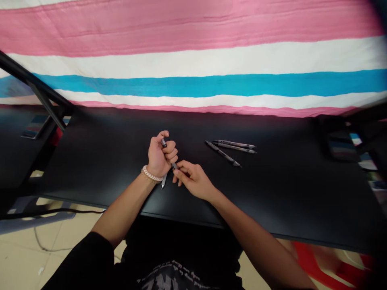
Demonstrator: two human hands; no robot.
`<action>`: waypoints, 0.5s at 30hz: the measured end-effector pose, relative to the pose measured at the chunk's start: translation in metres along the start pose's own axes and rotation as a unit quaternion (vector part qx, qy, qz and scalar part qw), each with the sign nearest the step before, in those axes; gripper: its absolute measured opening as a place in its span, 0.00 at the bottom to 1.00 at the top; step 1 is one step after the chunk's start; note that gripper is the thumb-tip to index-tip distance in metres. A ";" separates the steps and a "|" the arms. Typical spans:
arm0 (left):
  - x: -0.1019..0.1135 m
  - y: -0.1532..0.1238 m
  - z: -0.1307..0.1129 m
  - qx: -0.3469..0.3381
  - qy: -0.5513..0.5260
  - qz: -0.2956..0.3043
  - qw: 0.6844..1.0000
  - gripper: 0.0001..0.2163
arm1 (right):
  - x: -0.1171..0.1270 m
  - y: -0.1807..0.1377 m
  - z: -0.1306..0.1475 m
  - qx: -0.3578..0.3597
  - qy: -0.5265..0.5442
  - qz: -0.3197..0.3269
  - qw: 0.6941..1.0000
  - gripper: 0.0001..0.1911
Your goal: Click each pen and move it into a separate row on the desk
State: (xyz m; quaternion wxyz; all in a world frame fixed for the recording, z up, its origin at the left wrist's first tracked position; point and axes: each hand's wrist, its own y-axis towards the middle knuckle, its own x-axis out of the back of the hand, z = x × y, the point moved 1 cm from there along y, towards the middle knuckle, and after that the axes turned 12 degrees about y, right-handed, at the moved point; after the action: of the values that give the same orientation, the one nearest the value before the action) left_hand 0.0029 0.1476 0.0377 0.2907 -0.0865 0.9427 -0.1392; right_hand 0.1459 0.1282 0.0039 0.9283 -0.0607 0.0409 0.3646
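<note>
My left hand (pixel 161 154), with a twisted light bracelet at the wrist, is wrapped round a pen (pixel 163 143). One dark end pokes out near the thumb, and the rest lies hidden inside the fist. At the fist's lower side, the fingertips of my right hand (pixel 193 177) pinch a small dark piece (pixel 174 165); whether it is joined to the pen I cannot tell. Under the left wrist a slim white and silver pen part (pixel 163 182) shows on the table, its pointed tip toward me.
Several slim clear and dark pens (pixel 225 154) lie grouped right of my hands on the black table (pixel 127 133). Behind it hangs a pink, white and blue striped cloth (pixel 193 86). A black metal bar (pixel 33 80) slants at the left. A red stool (pixel 314 262) stands below, at right.
</note>
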 end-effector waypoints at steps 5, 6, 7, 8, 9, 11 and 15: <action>-0.002 0.000 0.008 -0.166 0.227 0.005 0.960 0.21 | 0.002 0.005 -0.005 0.023 0.128 -0.103 0.986 0.19; -0.002 -0.001 0.010 -0.213 0.311 -0.003 0.926 0.19 | 0.005 0.006 -0.006 0.032 0.171 -0.149 0.973 0.20; -0.001 -0.002 0.012 -0.261 0.392 -0.023 0.882 0.17 | 0.008 0.008 -0.007 0.042 0.209 -0.196 0.957 0.21; 0.000 -0.002 0.013 -0.297 0.465 -0.039 0.833 0.14 | 0.012 0.009 -0.009 0.051 0.238 -0.242 0.939 0.21; 0.002 -0.003 0.014 -0.322 0.519 -0.057 0.790 0.10 | 0.017 0.009 -0.009 0.058 0.259 -0.286 0.921 0.21; 0.007 -0.001 0.013 -0.337 0.592 -0.094 0.727 0.06 | 0.026 0.010 -0.010 0.068 0.290 -0.353 0.887 0.20; 0.023 0.005 0.001 -0.282 0.692 -0.114 0.655 0.08 | 0.037 0.009 -0.010 0.063 0.351 -0.377 0.855 0.17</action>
State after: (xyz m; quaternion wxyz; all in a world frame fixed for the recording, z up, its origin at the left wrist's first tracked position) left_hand -0.0155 0.1466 0.0230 -0.5024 -0.1497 0.8477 0.0815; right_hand 0.1666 0.1582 -0.0116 0.9204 -0.1370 0.3608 -0.0623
